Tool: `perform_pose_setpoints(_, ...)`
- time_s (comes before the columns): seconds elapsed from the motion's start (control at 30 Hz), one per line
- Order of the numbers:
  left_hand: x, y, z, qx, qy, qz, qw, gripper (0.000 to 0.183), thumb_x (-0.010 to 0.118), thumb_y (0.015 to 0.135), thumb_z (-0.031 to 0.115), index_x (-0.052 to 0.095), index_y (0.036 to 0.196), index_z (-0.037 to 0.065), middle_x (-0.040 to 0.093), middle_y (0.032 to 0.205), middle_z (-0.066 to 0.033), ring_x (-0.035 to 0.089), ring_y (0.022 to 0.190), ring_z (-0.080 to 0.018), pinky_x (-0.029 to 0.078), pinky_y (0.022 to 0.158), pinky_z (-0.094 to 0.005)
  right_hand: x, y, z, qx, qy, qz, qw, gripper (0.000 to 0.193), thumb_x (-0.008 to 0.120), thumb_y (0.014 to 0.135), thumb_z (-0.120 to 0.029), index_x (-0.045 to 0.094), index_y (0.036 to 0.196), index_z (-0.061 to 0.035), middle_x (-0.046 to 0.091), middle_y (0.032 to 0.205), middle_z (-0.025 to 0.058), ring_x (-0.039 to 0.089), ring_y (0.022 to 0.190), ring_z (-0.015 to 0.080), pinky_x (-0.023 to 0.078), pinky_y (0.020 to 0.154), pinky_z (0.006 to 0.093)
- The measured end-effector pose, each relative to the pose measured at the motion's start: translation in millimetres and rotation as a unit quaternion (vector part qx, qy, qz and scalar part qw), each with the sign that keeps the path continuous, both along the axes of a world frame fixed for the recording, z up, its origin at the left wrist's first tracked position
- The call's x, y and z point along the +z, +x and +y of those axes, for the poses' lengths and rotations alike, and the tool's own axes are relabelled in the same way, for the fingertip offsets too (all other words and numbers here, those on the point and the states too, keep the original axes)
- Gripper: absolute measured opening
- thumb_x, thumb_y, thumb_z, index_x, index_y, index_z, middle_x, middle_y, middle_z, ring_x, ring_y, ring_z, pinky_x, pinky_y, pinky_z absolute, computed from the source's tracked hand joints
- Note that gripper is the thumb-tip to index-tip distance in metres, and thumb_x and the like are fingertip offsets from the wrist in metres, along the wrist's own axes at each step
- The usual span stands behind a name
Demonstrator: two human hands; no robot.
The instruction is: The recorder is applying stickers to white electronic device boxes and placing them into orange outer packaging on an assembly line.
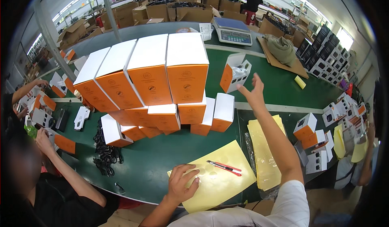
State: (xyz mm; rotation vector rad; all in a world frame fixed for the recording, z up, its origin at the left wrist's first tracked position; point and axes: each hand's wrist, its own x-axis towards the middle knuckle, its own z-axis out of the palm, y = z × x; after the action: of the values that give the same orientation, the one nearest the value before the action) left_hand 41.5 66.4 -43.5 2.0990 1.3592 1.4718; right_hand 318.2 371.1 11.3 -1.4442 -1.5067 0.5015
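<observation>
My left hand (pixel 182 183) rests with fingers bent on a yellow sticker sheet (pixel 216 180) at the near table edge. A red utility knife (pixel 224 167) lies on that sheet. My right hand (pixel 253 92) is raised in the air with fingers spread, holding nothing. It is near an open orange-and-white box (pixel 234 73) lying on the green table (pixel 162 158). A big stack of orange-and-white boxes (pixel 162 85) stands left of my right hand.
Another pile of yellow sheets (pixel 264 154) lies under my right forearm. Black cables (pixel 104 152) lie at the left, where a person's hands (pixel 43 139) handle boxes. A scale (pixel 231 31) and folded cloth (pixel 282 48) sit at the back. Small boxes (pixel 324 133) crowd the right.
</observation>
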Motion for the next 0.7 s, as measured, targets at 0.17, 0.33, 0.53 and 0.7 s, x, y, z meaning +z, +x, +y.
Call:
perform_pose_setpoints(0.17,-1,5,-3,0.001,-0.017,0.005,1.0,0.032,0.08,0.078,0.008,0.075,0.109,0.007,0.07,0.118,-0.0129,0.066,0.101,-0.0342,0.055,0.085,-0.0424,-67,12,85,-0.082,0.048,-0.215,0.972,0.155,0.097,0.061,-0.045,-0.01,0.167,-0.0077,0.034,0.153,0.0305,0.039,0.14,0.0467,0.036,0.118,0.0485)
perform_pose_setpoints(0.33,-3,4,-6,-0.017,-0.021,0.025,0.999,0.034,0.08,0.079,0.012,0.075,0.112,0.009,0.069,0.12,-0.0119,0.065,0.105,-0.0328,0.053,0.09,-0.0429,-51,7,69,-0.034,0.117,-0.035,0.992,0.146,0.096,0.065,-0.027,-0.006,0.167,-0.0044,0.039,0.147,0.0354,0.043,0.135,0.0485,0.037,0.118,0.0485)
perform_pose_setpoints(0.53,0,0,-11,-0.151,-0.122,0.223,0.955,0.053,0.078,0.086,0.041,0.067,0.13,0.014,0.056,0.143,-0.0105,0.049,0.132,-0.0307,0.037,0.108,-0.0504,40,44,-34,-0.011,0.19,-0.003,0.982,0.142,0.096,0.071,-0.03,-0.005,0.168,-0.007,0.031,0.16,0.0284,0.042,0.144,0.0381,0.04,0.116,0.0499)
perform_pose_setpoints(0.7,-2,-13,-12,-0.128,-0.104,0.316,0.934,0.051,0.075,0.089,0.042,0.068,0.132,0.017,0.051,0.155,-0.0092,0.044,0.142,-0.0322,0.035,0.112,-0.0524,69,20,-213,0.113,0.112,0.11,0.981,0.149,0.098,0.069,-0.035,-0.01,0.168,-0.0113,0.035,0.159,0.0242,0.043,0.145,0.0354,0.039,0.118,0.0486)
